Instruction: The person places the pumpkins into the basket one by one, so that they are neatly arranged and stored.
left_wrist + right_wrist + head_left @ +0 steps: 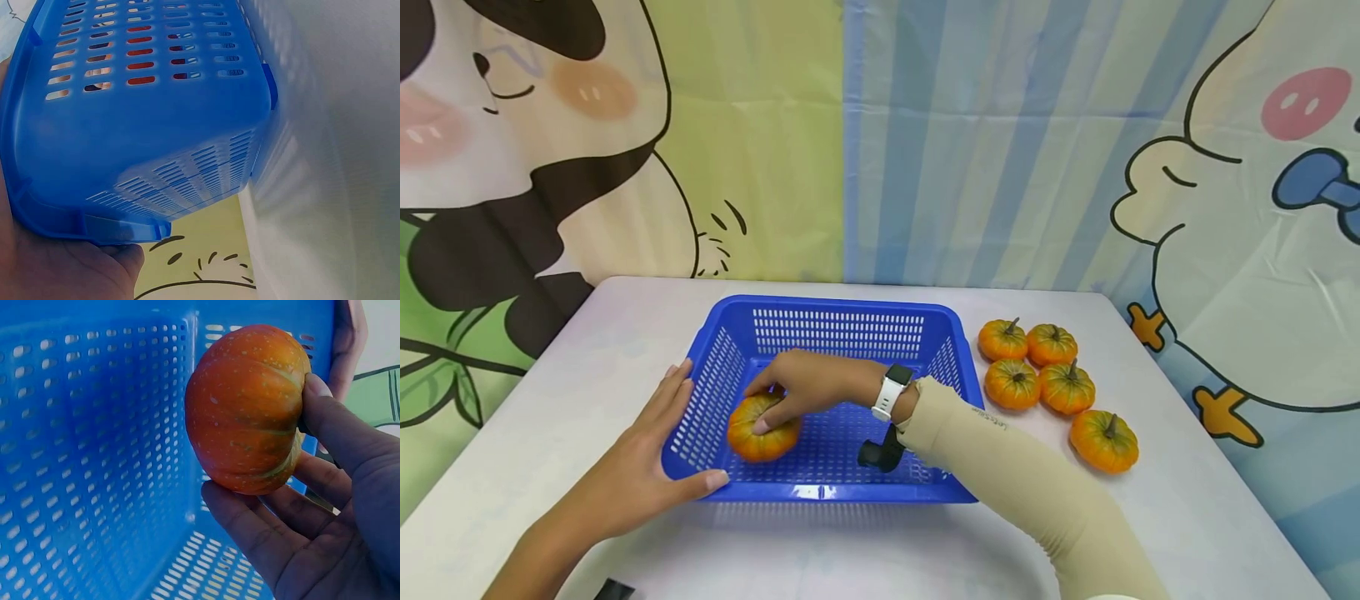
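Pumpkin [760, 446] inside the blue basket [895, 493], at its left end | our right hand [805, 383] pinches it, left hand [643, 467] spread against the basket | we'd best ease off only once it sits steady!

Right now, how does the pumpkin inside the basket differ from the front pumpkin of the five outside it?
The inside pumpkin is within the basket; the front pumpkin sits on the table.
The right grip holds the inside pumpkin; nothing holds the front pumpkin.
The inside pumpkin's top is partly covered; the front pumpkin's stem shows plainly.
Both are orange, round and ribbed.
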Demonstrator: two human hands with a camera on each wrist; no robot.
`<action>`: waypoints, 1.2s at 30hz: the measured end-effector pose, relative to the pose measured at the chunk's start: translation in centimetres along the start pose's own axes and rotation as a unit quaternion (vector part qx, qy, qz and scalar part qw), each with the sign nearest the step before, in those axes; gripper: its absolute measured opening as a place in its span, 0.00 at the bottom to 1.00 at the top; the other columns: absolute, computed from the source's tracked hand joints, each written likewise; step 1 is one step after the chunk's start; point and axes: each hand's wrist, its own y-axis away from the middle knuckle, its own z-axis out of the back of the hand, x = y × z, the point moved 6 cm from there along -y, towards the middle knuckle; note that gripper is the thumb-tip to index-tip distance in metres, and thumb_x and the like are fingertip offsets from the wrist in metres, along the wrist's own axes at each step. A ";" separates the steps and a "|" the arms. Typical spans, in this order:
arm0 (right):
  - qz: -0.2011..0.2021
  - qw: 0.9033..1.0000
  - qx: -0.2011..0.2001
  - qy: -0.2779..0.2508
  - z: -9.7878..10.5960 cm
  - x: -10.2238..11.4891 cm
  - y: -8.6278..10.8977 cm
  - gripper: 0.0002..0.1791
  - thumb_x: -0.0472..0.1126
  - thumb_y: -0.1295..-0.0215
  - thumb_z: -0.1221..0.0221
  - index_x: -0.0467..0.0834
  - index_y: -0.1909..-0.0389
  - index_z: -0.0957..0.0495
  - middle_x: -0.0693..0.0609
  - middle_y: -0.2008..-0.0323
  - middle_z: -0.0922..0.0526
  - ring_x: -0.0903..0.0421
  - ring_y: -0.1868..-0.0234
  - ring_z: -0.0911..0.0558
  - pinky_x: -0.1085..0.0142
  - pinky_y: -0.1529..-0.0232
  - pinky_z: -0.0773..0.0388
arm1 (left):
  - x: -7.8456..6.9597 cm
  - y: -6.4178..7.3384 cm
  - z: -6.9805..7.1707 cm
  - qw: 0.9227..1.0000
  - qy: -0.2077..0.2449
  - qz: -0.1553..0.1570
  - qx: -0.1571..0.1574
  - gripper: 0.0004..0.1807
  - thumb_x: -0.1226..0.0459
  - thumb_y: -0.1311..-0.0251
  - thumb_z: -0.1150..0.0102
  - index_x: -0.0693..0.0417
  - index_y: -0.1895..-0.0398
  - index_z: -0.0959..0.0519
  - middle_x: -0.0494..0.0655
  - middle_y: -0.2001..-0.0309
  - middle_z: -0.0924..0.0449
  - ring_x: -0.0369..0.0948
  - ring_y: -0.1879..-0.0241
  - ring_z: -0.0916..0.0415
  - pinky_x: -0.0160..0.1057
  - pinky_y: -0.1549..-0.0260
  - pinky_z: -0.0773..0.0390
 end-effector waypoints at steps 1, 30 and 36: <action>0.001 1.000 0.002 -0.002 -0.1 0.1 -0.1 0.26 0.50 0.35 0.37 0.41 0.40 0.23 0.56 0.54 0.17 0.65 0.57 0.22 0.80 0.55 0.27 | 0.0 0.0 0.0 1.000 0.000 0.001 0.000 0.62 0.42 0.49 0.33 0.57 0.22 0.60 0.44 0.22 0.74 0.52 0.25 0.73 0.77 0.51 0.44; 0.030 0.992 0.067 -0.107 -2.7 0.4 -0.5 0.39 0.39 0.39 0.34 0.41 0.28 0.39 0.54 0.41 0.24 0.66 0.47 0.25 0.79 0.46 0.31 | 0.0 0.3 -0.1 1.000 0.012 -0.011 -0.010 0.62 0.41 0.49 0.33 0.58 0.22 0.59 0.44 0.22 0.71 0.49 0.25 0.73 0.77 0.46 0.46; 0.007 0.992 0.054 -0.113 -2.8 0.2 -0.5 0.41 0.40 0.39 0.33 0.41 0.27 0.40 0.53 0.35 0.28 0.62 0.44 0.24 0.74 0.43 0.29 | 0.0 0.3 -0.2 1.000 0.008 -0.009 -0.011 0.62 0.41 0.50 0.33 0.58 0.23 0.59 0.43 0.22 0.72 0.49 0.25 0.73 0.76 0.45 0.46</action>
